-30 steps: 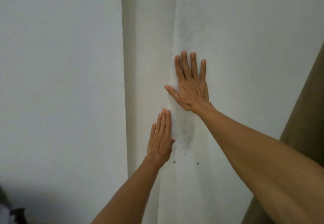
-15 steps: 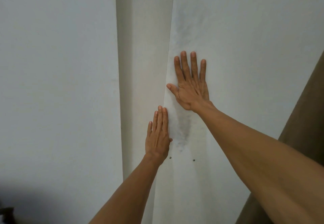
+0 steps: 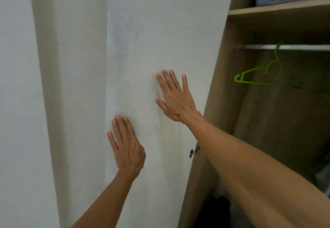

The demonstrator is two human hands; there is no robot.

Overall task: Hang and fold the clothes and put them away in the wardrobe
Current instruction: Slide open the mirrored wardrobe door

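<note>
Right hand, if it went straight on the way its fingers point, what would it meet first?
The way looks free. The right hand lies flat on the white wardrobe door, fingers pointing up and slightly left; that line runs over bare door panel to the picture's top edge.

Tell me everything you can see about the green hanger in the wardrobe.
The green hanger is a thin, bright green frame, plastic by the look, and carries no garment. Its hook sits over the silver rail beneath the wooden shelf, inside the open wardrobe. It hangs turned partly sideways to the camera. Only the rail touches it.
</note>
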